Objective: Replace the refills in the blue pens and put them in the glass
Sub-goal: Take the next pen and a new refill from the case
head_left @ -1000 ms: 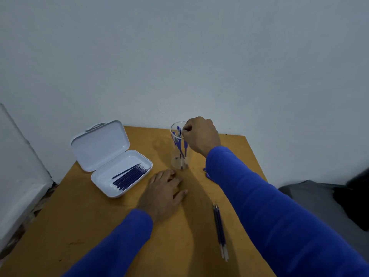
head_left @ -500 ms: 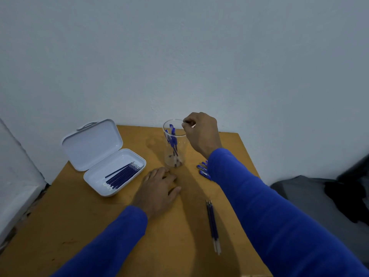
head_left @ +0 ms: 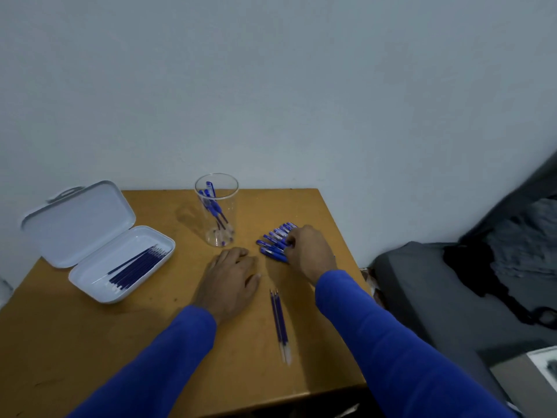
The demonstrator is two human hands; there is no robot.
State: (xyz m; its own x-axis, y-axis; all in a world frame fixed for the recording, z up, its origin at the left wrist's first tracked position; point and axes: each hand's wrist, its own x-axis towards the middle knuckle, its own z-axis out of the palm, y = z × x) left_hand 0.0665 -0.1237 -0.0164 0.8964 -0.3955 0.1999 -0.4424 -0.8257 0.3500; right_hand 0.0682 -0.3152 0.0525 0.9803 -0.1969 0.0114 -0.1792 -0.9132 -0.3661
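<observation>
A clear glass (head_left: 230, 206) stands at the back of the wooden table (head_left: 120, 342) with a few blue pens (head_left: 214, 208) leaning inside it. To its right, several blue pens (head_left: 272, 241) lie side by side in a row. My right hand (head_left: 310, 251) lies over the right ends of that row, its fingers curled round one pen. My left hand (head_left: 232, 276) rests flat on the table in front of the glass and holds nothing. Loose refills (head_left: 278, 321) lie between my forearms.
An open white case (head_left: 81, 218) sits at the left, with several dark blue refills (head_left: 135, 267) in its tray. The wall runs right behind the table. Past the table's right edge lies a grey surface with dark cloth (head_left: 470, 267).
My right hand left the rim of the glass and came down to the right onto the row of pens. The left hand stayed flat on the table.
</observation>
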